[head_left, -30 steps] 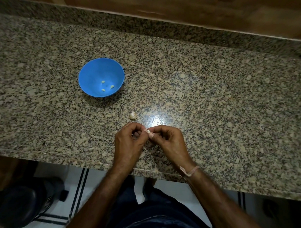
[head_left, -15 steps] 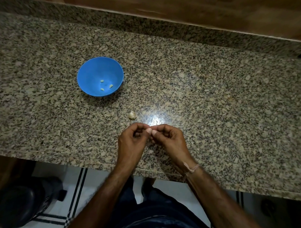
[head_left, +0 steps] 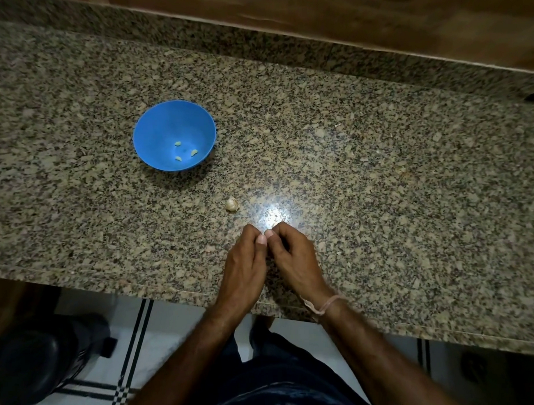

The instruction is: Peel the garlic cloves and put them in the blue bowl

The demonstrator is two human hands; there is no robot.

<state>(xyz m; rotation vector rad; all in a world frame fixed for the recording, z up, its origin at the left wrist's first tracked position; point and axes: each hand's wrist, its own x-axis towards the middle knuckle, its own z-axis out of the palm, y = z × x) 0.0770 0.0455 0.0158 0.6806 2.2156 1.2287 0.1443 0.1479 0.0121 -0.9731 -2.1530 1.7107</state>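
At the near edge of the granite counter [head_left: 379, 174], we find the left hand [head_left: 243, 263] and the right hand [head_left: 295, 256] set close together. Finger state: on both hands the fingers [head_left: 249, 230] are curled inward and the two thumb tips meet, nail beside nail, in a pinching posture. Whatever sits inside that pinch is covered by the fingers; we judge it to be the held clove under peeling, but we cannot confirm it by sight.

Location of task items: the blue bowl [head_left: 154, 127] stands on the counter, well apart from the hands, beyond them and to the left. Between bowl and hands, nearer the hands, lies one unpeeled garlic piece [head_left: 232, 204], touching neither.

Handling notes (our judgement): a clove is light and small, firm at the core, with a dry, papery skin that tears easily and clings. Once stripped, the flesh turns tacky and slips less readily. We advise taking hold across the flat sides with one thumb and forefinger, and lifting the skin from the root end with the opposite thumbnail. Heavy squeezing bruises it; a loose pinch lets it shoot out.

Inventory:
- blue bowl: one
- peeled cloves [head_left: 178, 143] in the bowl: three
- unpeeled garlic piece: one
- hands: two, with one thread band [head_left: 324, 305] on the right wrist
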